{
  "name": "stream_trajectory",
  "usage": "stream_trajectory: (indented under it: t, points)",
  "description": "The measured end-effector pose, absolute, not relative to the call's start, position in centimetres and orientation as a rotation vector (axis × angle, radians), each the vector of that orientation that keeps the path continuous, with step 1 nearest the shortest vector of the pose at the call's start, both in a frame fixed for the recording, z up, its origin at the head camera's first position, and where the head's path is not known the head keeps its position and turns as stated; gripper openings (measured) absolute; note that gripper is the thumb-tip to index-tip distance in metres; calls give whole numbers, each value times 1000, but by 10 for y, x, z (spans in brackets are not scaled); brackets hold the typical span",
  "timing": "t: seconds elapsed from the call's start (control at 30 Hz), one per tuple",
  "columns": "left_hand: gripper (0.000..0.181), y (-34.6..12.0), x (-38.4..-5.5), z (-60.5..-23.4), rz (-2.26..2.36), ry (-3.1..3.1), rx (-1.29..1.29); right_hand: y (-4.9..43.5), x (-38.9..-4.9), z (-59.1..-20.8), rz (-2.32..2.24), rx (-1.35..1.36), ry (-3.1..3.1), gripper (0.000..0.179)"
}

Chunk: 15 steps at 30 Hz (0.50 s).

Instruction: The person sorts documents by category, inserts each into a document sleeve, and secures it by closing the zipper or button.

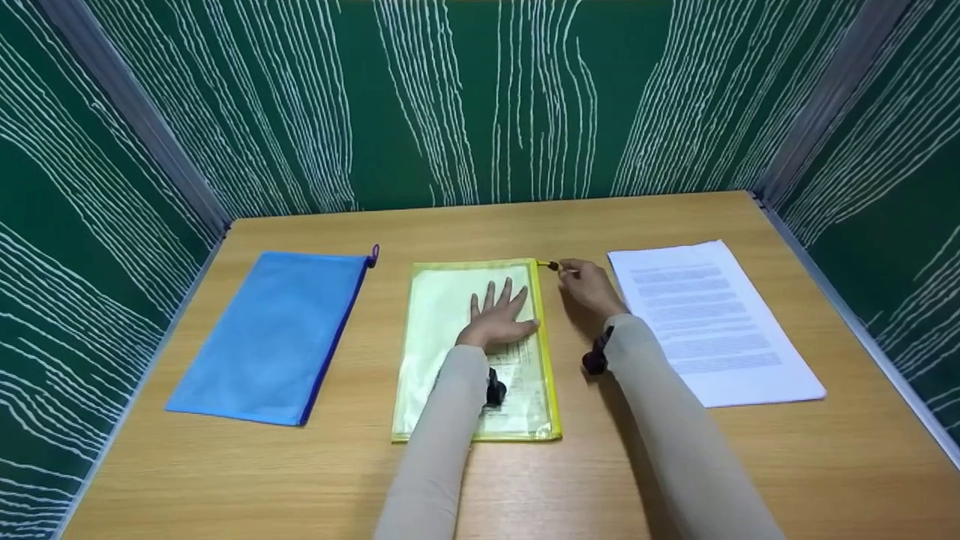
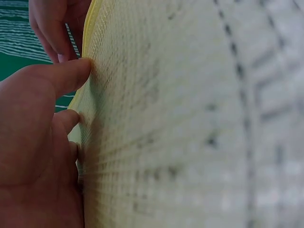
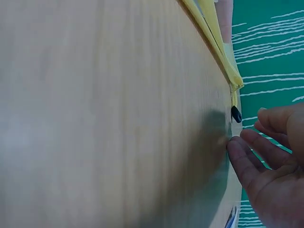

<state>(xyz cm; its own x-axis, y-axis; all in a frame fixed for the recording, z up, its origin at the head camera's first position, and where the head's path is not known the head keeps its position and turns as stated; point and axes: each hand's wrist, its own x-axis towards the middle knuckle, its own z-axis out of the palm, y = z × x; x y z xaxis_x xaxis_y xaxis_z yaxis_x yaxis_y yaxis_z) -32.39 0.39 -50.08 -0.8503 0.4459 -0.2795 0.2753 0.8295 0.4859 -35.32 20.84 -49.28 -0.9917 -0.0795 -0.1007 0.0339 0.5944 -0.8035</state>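
In the head view, a yellow zip pouch (image 1: 442, 300) with printed sheets inside lies flat at the middle of the wooden table. My left hand (image 1: 496, 324) rests on it, palm down with fingers spread, the thumb at its yellow zipped edge. The mesh surface (image 2: 142, 95) fills most of the left wrist view. Off the pouch's upper right corner, a short yellow zip tail ends in a black zipper slider (image 3: 236, 114). Right beside this slider, my right hand (image 1: 592, 286) pinches at the zipper pull with thumb and fingertips, which largely hide it.
To the left lies a blue zip pouch (image 1: 270, 337) with a dark blue zip edge and a purple ring pull (image 1: 375, 253). A stack of printed paper (image 1: 705, 322) lies on the right, partly behind my right forearm. Green panels (image 1: 480, 97) with white wavy lines enclose the table (image 1: 345, 480).
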Motion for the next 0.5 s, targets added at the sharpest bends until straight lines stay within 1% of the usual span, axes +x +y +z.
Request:
stream_trajectory:
  t: [0.17,0.4,0.5]
  points:
    - [76,6,-324,-499,611,2617,539,206,-361,-495,-1250,-173,2742,46]
    - [75,5,-324,-500,595,2623,528,202,-371,-496,-1115,-210,2792,44]
    - [75,4,-325,-499,598,2624,527,198,-373,-495,-1027,-266,2849,42]
